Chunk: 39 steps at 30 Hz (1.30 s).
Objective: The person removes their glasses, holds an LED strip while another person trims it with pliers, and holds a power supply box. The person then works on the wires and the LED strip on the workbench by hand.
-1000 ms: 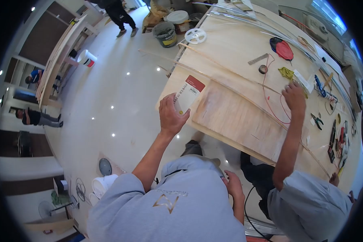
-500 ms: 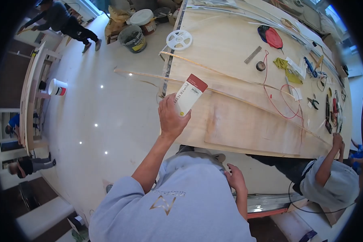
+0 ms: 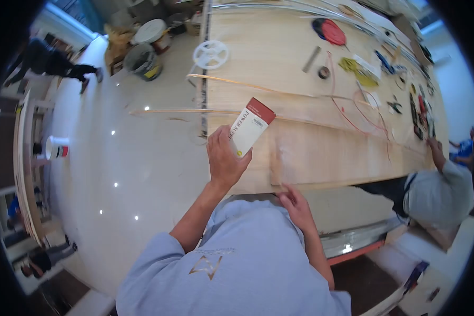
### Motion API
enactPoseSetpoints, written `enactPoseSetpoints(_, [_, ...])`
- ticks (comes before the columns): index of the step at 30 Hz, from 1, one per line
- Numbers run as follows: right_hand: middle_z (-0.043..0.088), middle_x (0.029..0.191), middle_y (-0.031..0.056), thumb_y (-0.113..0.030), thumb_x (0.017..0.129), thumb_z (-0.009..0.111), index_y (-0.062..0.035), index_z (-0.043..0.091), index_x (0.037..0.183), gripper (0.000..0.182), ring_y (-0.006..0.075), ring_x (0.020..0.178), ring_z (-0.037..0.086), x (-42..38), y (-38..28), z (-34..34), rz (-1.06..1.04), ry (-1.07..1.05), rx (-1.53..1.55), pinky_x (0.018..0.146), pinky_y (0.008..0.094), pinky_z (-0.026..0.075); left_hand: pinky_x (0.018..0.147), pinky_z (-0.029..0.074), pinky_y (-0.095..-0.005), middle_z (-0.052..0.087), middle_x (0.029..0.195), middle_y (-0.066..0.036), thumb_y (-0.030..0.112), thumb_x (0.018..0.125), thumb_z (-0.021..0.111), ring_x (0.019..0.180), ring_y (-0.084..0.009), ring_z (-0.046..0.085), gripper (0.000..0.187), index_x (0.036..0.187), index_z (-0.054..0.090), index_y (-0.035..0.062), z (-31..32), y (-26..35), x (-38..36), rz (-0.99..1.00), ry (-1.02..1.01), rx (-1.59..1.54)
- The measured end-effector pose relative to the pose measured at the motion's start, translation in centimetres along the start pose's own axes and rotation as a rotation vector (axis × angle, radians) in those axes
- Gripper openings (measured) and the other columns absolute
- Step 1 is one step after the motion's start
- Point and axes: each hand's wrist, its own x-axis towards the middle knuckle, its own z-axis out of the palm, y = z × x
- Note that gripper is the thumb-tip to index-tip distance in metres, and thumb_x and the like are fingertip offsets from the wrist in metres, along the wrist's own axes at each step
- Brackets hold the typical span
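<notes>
Left hand: the left hand (image 3: 224, 158) is raised over the near edge of the bench, fingers closed round the lower end of a white box (image 3: 250, 126) with a red top band (lettering partly legible, "POWER SUP…").
Right hand: the right hand (image 3: 296, 206) sits low at the near bench edge, fingers loosely spread, holding nothing; whether it touches the edge cannot be told.
Box position: held up, tilted, above the near-left part of the bench.
Work surface: a large pale wooden bench (image 3: 268, 58), with a smaller plywood panel (image 3: 332, 158) lying flat on its near side.
On the surface: thin wooden strips (image 3: 237, 84) overhanging the left edge; a white reel (image 3: 210, 54); a red disc-shaped item (image 3: 329, 31); red wire (image 3: 353, 113); hand tools scattered at the far right (too small to identify).
Room: glossy white floor (image 3: 126, 158) with ceiling-light reflections; buckets (image 3: 142, 58) at the bench's far corner.
Other persons: a co-worker's hand (image 3: 436, 152) rests on the bench's right edge.
</notes>
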Motion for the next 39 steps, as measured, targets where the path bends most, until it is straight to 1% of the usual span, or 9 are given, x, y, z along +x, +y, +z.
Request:
enactPoseSetpoints(1, [0.057, 0.116, 0.0138, -0.015, 0.093, 0.058, -0.0026, 0.040, 0.136, 0.049, 0.0176, 0.103, 0.058, 0.9, -2.1, 1.3, -0.035, 0.015, 0.255, 0.085, 0.0302, 0.049, 0.095, 0.035, -0.0453, 0.046, 0.122, -0.018, 0.016, 0.064, 0.079, 0.114, -0.0349, 0.043, 0.073, 0.125, 0.041, 0.0006, 0.7, 0.7, -0.6, 0.023, -0.045, -0.033])
enactPoseSetpoints(5, [0.057, 0.114, 0.0115, -0.012, 0.092, 0.057, 0.0007, 0.032, 0.139, 0.055, 0.0150, 0.094, 0.059, 4.9, -4.9, 2.7, -0.329, 0.179, 0.336, 0.079, 0.0277, 0.050, 0.096, 0.035, -0.0457, 0.048, 0.123, -0.020, 0.018, 0.067, 0.079, 0.113, -0.0356, 0.046, 0.077, 0.129, 0.038, -0.0021, 2.7, 3.8, -3.2, 0.144, -0.230, -0.126])
enactPoseSetpoints(7, [0.059, 0.109, 0.0097, -0.012, 0.093, 0.056, 0.0003, 0.033, 0.139, 0.054, 0.0132, 0.091, 0.058, 4.4, -5.6, 1.4, -0.308, 0.222, 0.362, 0.075, 0.0269, 0.051, 0.093, 0.040, -0.0439, 0.050, 0.122, -0.019, 0.019, 0.068, 0.080, 0.110, -0.0338, 0.051, 0.079, 0.131, 0.038, -0.0026, 2.6, 5.2, -3.8, 0.178, -0.307, -0.169])
enactPoseSetpoints(11, [0.062, 0.101, 0.0070, -0.012, 0.093, 0.055, -0.0001, 0.036, 0.138, 0.051, 0.0105, 0.088, 0.058, 2.5, -5.0, -0.9, -0.267, 0.255, 0.331, 0.069, 0.0251, 0.050, 0.080, 0.046, -0.0333, 0.059, 0.113, -0.015, 0.015, 0.079, 0.072, 0.098, -0.0221, 0.059, 0.064, 0.132, 0.040, -0.0020, 2.0, 5.5, -3.4, -0.029, -0.599, -0.709])
enactPoseSetpoints(13, [0.059, 0.107, 0.0077, -0.012, 0.093, 0.054, 0.0002, 0.037, 0.137, 0.048, 0.0121, 0.095, 0.057, 1.5, -4.8, -1.3, -0.231, 0.261, 0.344, 0.078, 0.0274, 0.050, 0.071, 0.048, -0.0278, 0.062, 0.107, -0.014, 0.013, 0.085, 0.067, 0.091, -0.0173, 0.061, 0.055, 0.131, 0.042, -0.0028, 2.2, 4.9, -3.1, -0.080, -0.730, -0.783])
enactPoseSetpoints(23, [0.059, 0.109, 0.0077, -0.011, 0.093, 0.054, -0.0009, 0.038, 0.137, 0.048, 0.0124, 0.097, 0.057, 0.2, -3.6, -1.2, -0.224, 0.315, 0.391, 0.082, 0.0275, 0.048, 0.068, 0.049, -0.0264, 0.065, 0.102, -0.012, 0.011, 0.089, 0.062, 0.084, -0.0142, 0.062, 0.048, 0.132, 0.044, 0.0012, 3.3, 5.0, -3.5, -0.112, -0.824, -0.846])
enactPoseSetpoints(26, [0.059, 0.108, 0.0075, -0.011, 0.093, 0.054, -0.0005, 0.038, 0.137, 0.048, 0.0121, 0.095, 0.057, 0.1, -4.0, -1.4, -0.230, 0.325, 0.380, 0.081, 0.0267, 0.048, 0.068, 0.049, -0.0264, 0.065, 0.102, -0.012, 0.011, 0.089, 0.062, 0.084, -0.0139, 0.061, 0.048, 0.132, 0.043, 0.0014, 3.5, 5.2, -3.5, -0.117, -0.831, -0.848])
enactPoseSetpoints(29, [0.062, 0.097, 0.0049, -0.013, 0.092, 0.057, -0.0008, 0.039, 0.136, 0.049, 0.0090, 0.084, 0.059, 0.3, -3.8, -1.4, -0.273, 0.352, 0.382, 0.068, 0.0225, 0.049, 0.068, 0.049, -0.0265, 0.065, 0.101, -0.012, 0.011, 0.089, 0.062, 0.083, -0.0136, 0.061, 0.047, 0.132, 0.044, 0.0017, 3.5, 5.3, -3.5, -0.108, -0.825, -0.844])
enactPoseSetpoints(39, [0.062, 0.099, 0.0054, -0.014, 0.092, 0.057, -0.0021, 0.039, 0.137, 0.050, 0.0092, 0.086, 0.059, -0.1, -3.6, -1.9, -0.264, 0.337, 0.369, 0.069, 0.0225, 0.049, 0.067, 0.050, -0.0270, 0.065, 0.097, -0.013, 0.011, 0.089, 0.062, 0.079, -0.0142, 0.061, 0.047, 0.132, 0.043, 0.0029, 3.8, 5.5, -3.8, -0.113, -0.838, -0.818])
